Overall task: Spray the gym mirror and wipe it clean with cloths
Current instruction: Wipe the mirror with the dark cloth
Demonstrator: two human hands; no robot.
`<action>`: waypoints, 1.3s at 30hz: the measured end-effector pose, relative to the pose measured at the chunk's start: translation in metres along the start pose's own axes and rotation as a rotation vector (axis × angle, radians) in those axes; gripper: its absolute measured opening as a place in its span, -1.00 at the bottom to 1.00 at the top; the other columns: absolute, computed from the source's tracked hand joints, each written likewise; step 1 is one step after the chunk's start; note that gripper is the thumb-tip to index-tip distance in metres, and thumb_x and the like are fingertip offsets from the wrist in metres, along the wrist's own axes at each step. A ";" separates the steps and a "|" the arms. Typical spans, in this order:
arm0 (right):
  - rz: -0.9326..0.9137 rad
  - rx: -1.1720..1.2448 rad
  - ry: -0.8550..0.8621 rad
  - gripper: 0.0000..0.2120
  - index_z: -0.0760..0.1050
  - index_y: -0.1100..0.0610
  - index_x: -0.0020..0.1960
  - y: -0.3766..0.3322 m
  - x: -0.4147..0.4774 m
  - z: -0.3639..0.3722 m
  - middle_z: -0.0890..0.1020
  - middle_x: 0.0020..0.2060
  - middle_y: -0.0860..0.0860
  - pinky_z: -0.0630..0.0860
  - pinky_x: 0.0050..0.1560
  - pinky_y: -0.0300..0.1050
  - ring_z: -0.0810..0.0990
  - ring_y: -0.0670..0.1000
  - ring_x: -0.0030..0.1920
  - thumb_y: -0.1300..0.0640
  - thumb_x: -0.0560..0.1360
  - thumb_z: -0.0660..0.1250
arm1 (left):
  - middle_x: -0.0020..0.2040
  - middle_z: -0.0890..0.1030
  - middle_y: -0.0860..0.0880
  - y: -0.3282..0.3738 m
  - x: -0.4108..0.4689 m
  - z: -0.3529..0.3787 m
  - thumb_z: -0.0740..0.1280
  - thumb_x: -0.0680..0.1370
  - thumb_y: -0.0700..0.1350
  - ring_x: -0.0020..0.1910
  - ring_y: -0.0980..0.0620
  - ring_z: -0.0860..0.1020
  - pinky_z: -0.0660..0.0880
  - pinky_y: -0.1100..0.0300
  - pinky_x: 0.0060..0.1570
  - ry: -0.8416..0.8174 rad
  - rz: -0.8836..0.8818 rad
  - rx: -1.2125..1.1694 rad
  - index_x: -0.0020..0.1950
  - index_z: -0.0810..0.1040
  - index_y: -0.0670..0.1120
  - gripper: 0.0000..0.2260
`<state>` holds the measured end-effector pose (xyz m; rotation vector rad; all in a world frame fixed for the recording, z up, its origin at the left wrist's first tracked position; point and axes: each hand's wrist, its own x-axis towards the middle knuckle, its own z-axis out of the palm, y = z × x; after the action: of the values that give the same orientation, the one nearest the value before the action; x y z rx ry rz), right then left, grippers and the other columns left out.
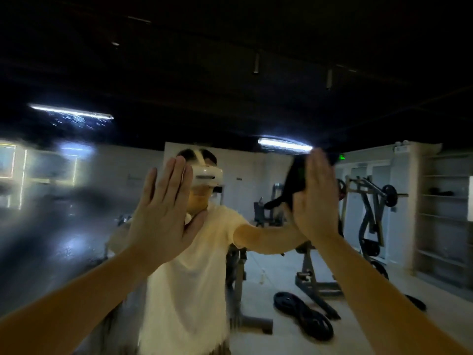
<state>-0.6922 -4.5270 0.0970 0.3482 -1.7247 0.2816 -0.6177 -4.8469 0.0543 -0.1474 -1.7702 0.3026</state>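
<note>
Black cloth (294,180), limp and creased, is pressed against the mirror (51,226) under the right hand (316,198), whose fingers are straight and together. The left hand (163,208) is raised flat toward the glass, fingers straight and slightly spread; whether it covers a cloth cannot be told. Hazy smears and droplets (74,119) film the mirror's left part. Reflected are round weight plates (304,313) on the floor, shelving (445,213) and a green lit sign (341,157), too blurred to read.
</note>
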 end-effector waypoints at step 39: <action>0.161 0.011 -0.008 -0.38 -0.01 0.21 0.68 0.001 -0.063 0.020 0.07 0.66 0.15 0.11 0.58 0.32 0.00 0.15 0.67 -0.08 0.71 -0.11 | 0.68 0.03 -0.31 -0.017 -0.057 0.000 0.15 0.64 0.26 0.68 -0.26 0.00 -0.01 -0.24 0.64 0.012 -0.188 -0.029 0.67 0.02 -0.32 -0.16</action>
<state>-0.7008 -4.5288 0.0317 0.2186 -1.7628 0.4067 -0.6043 -4.8785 0.0057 -0.0024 -1.7627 0.1403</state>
